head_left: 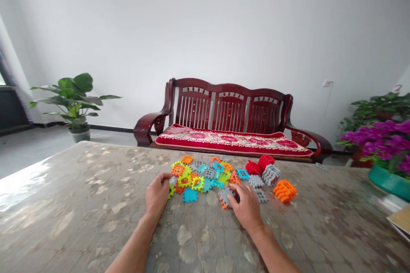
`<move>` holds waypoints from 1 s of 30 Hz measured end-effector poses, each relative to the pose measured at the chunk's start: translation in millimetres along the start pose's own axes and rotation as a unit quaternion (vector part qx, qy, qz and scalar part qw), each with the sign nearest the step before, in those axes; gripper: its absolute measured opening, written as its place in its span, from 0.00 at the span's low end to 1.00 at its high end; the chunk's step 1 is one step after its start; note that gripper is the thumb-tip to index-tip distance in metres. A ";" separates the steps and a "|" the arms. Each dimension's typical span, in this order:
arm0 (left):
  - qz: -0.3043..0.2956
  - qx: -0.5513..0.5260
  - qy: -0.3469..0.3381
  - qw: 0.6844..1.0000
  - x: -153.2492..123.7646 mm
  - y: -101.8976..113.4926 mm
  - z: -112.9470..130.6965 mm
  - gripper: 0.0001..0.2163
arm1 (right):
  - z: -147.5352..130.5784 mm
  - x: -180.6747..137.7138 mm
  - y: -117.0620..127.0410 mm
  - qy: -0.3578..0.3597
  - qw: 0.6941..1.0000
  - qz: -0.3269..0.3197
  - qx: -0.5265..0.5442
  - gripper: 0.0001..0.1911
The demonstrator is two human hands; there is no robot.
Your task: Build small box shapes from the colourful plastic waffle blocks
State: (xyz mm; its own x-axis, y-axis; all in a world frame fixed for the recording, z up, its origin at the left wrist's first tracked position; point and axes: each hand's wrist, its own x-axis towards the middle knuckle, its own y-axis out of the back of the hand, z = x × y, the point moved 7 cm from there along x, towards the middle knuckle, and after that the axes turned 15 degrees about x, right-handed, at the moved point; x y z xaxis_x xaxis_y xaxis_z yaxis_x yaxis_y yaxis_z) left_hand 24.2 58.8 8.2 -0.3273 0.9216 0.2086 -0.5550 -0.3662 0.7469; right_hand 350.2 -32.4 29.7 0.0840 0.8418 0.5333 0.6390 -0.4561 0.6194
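A pile of small interlocking foam-like tiles (190, 195) in blue, yellow-green, orange and grey lies on the table before me. My left hand (156, 195) is at the pile's left edge, fingers curled together beside a yellow-green tile (171, 191); what they hold, if anything, is hidden. At the right side of the pile my right hand (247, 205) has thumb and fingers on a grey notched tile (225, 196), with an orange tile partly under it. Right of that hand sit an assembled orange cube (285, 191), a grey cube (271, 175) and red assembled pieces (266, 162).
The patterned table (105, 222) spreads wide around the tiles. Purple flowers in a teal pot (389, 181) stand at its right end, near a box edge (400, 222). Behind the table are a wooden bench (229, 111) and a potted plant (79, 132).
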 end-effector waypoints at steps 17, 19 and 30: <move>0.001 0.000 0.000 1.000 -0.4 0.4 -0.4 0.14 | -16.0 -3.2 -4.4 0.019 0.997 -0.064 -0.033 0.27; 0.002 -0.001 -0.003 1.000 -1.1 1.4 1.1 0.14 | -15.7 -3.1 -3.9 0.020 0.998 -0.058 -0.033 0.25; -0.004 -0.001 0.002 1.000 0.9 -1.6 -2.2 0.13 | -4.2 -3.4 -0.1 0.028 0.998 -0.003 0.059 0.15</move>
State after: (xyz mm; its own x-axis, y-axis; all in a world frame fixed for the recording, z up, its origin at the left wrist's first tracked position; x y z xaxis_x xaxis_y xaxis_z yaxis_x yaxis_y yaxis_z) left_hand 23.1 60.0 5.8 -0.3265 0.9238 0.1998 -0.5597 -0.3593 0.7468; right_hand 346.6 -36.4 30.3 0.0397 0.8255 0.5631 0.7252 -0.4114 0.5521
